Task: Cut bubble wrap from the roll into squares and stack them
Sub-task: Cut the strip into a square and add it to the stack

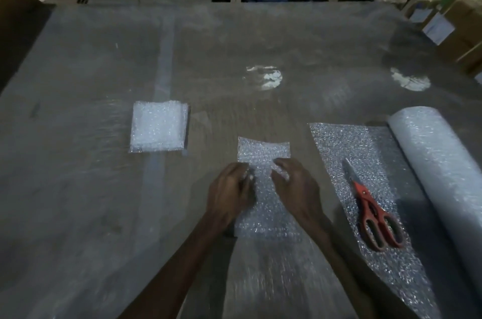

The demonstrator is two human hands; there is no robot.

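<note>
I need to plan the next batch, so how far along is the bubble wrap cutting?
Done: a stack of cut squares sits on the table, far left of the hands. In hand: the left hand and right hand both grip a cut strip, still longer than a square. The scissors lie idle on the unrolled sheet. Left: the roll looks thick, so plenty remains.

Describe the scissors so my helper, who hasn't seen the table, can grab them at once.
Find the big bubble wrap roll on the table's right side. On the sheet unrolled from it, right of both hands, lie the scissors, blades pointing away from the person. Their red-orange handles are the only bright colour among all the clear wrap.
</note>
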